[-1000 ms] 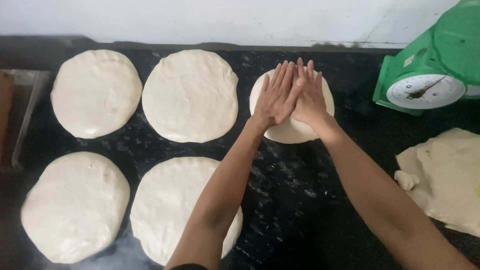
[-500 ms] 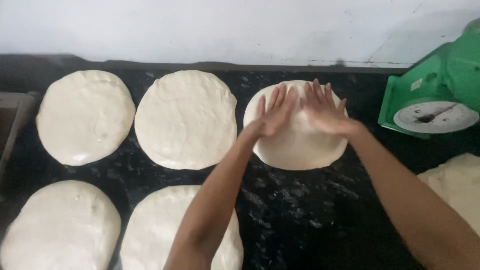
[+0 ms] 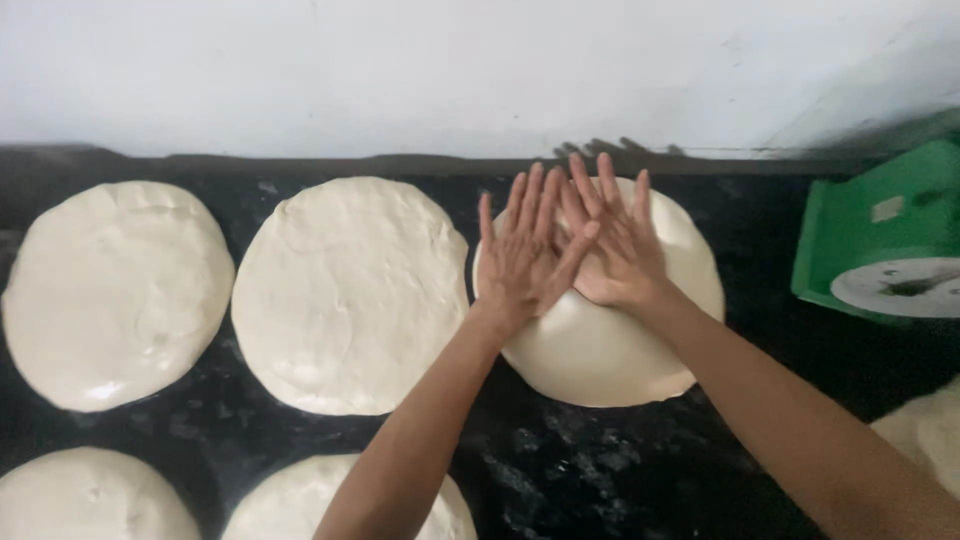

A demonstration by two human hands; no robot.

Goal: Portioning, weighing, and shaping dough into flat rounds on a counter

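Left hand: left hand lies flat, palm down, on the upper left part of the round dough, a little right of the frame's middle; its forearm runs down to the bottom edge.
Right hand: right hand lies flat on the same dough just beside the left, its forearm coming in from the lower right corner.
Fingers: all stretched out straight and only a little spread, gripping nothing — the left hand's fingertips cross over the inner fingers of the right, so the two hands overlap and touch.
Round dough: a pale, smooth flattened disc on the dark counter, its upper rim near the back edge of the counter, under the white wall.
Middle disc: a like disc at centre left, just beside the pressed one, with a narrow dark gap between them.
Left disc: at the left edge of the frame, close to the middle disc.
Lower discs: two more, cut off by the bottom edge — one in the lower left corner, one partly under the left forearm.
Scale: green, with a round white dial, at the right edge, well apart from the hands.
Dough lump: pale, at the lower right edge, mostly out of frame.
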